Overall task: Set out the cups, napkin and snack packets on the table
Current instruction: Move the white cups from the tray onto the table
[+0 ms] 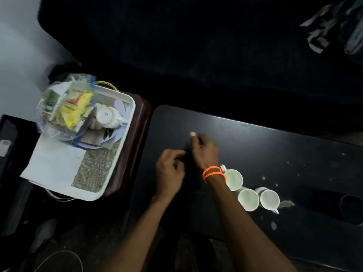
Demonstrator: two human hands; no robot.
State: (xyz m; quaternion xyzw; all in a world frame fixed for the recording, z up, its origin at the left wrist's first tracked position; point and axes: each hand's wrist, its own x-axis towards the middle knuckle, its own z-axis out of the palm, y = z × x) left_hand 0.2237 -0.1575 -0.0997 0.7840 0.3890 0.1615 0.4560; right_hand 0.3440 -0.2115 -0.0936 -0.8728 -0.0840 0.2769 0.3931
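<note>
Three white cups stand upright in a cluster on the dark table [255,138]: one [233,179] by my right wrist, one [248,199] and one [269,199] nearer the front edge. My left hand [170,170] and my right hand [204,150], which has orange bracelets at the wrist, rest close together on the table's left part, fingers curled. A darker patch [189,163] lies between them; whether they grip it is too dark to tell. A clear bag of snack packets [66,107] and an upturned white cup [106,116] sit in the white tray [129,107] at left.
The tray rests on a brown stool [137,134] left of the table and also holds white paper [55,163] and a woven mat [94,169]. Pale spots mark the table's right part. A dark round object [351,209] sits at far right. Cables lie on the floor below.
</note>
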